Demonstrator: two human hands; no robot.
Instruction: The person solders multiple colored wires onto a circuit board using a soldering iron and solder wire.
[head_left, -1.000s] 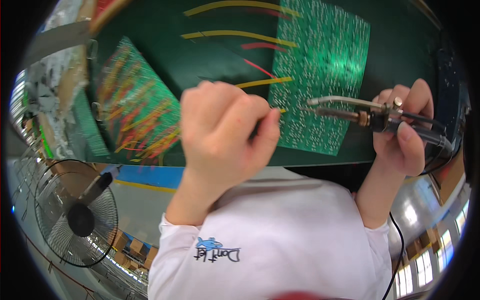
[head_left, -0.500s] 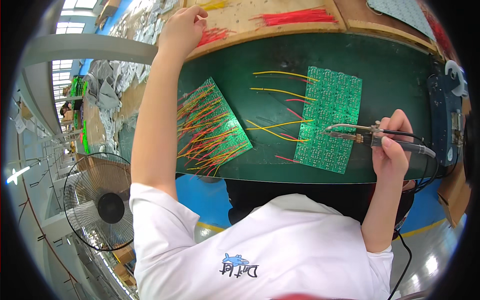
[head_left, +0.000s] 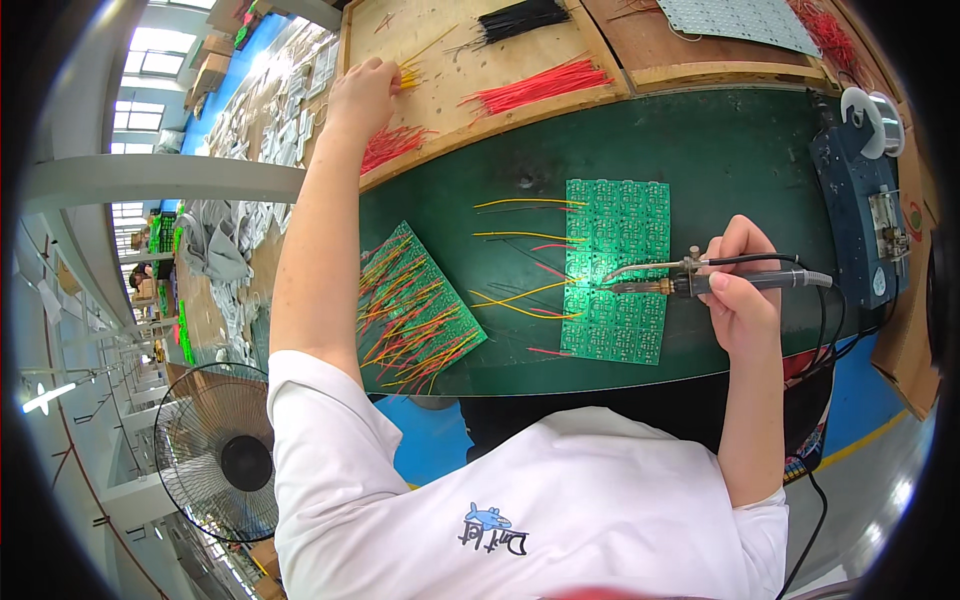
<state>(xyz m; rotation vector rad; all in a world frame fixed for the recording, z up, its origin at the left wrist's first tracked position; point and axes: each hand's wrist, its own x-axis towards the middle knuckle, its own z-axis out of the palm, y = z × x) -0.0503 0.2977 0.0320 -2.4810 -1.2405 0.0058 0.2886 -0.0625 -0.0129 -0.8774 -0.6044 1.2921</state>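
Since the frame of one second ago, our left hand (head_left: 365, 95) has moved from beside the circuit board (head_left: 620, 325) to the wooden tray (head_left: 500, 131); our right hand (head_left: 745, 295) has kept the soldering iron (head_left: 650, 287) at the board.

Left hand: fingers bent, at the loose yellow wires (head_left: 411, 76). We cannot tell how far the fingertips are apart or whether they have hold of a wire.

Right hand: thumb and fingers closed around the iron's handle, tip over the left part of the board. We cannot confirm contact.

Board position: on the green counter (head_left: 720, 140), in front of us, several yellow and red leads (head_left: 525, 204) extending from its left side. A second board (head_left: 455, 322), crowded with wires, lies tilted to its left.

Step in hand: we judge this to be wire pick-up. The next move calls for a pinch on one yellow wire, clear of its neighbours, with the iron held steady.
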